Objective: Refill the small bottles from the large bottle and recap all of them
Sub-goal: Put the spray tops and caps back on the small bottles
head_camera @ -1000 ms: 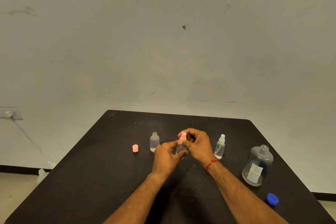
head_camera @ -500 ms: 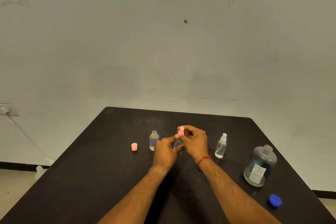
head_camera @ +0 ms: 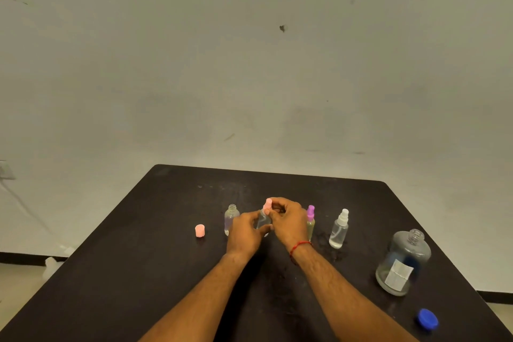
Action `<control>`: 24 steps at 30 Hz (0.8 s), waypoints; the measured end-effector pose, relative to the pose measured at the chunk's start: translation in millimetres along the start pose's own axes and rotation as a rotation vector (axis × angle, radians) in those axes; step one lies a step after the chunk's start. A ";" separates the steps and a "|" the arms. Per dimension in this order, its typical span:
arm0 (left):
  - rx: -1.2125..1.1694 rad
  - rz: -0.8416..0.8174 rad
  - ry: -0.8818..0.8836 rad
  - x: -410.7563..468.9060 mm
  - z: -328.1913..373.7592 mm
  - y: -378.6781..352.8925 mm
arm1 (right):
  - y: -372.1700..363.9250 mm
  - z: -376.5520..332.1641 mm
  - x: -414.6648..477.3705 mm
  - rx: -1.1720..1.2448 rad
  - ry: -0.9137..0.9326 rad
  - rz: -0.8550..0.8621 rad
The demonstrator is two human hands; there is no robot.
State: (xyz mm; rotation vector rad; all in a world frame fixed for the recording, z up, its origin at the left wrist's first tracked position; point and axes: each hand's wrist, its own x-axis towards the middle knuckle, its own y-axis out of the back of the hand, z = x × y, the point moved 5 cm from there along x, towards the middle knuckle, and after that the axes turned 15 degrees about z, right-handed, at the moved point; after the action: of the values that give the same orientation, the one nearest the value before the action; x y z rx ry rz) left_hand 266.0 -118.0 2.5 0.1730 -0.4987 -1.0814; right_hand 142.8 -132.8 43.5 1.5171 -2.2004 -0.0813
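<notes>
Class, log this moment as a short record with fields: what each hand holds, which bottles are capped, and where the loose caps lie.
left hand: grips small bottle
right hand: on its pink cap
open bottle: uncapped, left of hands
loose pink cap: on table, far left
purple-top bottle: capped
white-top bottle: capped
large bottle: uncapped, right
blue cap: near right edge

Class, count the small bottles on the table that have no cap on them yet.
1: the open small bottle stands left of the hands, beside the loose pink cap. The held bottle is getting its cap; the other two are capped.
</notes>
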 end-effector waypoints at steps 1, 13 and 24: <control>0.005 0.000 0.007 0.9 -2.7 -0.8 | -1.6 1.1 0.4 -0.009 0.002 0.002; 0.047 -0.044 0.059 6.2 -14.3 -8.6 | -10.6 10.8 3.0 -0.092 0.054 0.003; 0.041 -0.017 0.054 -9.4 -4.4 7.2 | -12.3 9.1 -2.7 -0.128 0.089 -0.003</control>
State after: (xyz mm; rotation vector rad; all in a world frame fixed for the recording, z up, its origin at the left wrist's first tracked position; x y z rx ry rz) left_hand 270.4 -106.8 -1.5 0.2422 -0.4715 -1.0805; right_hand 150.6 -137.1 30.8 1.4264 -2.0825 -0.1499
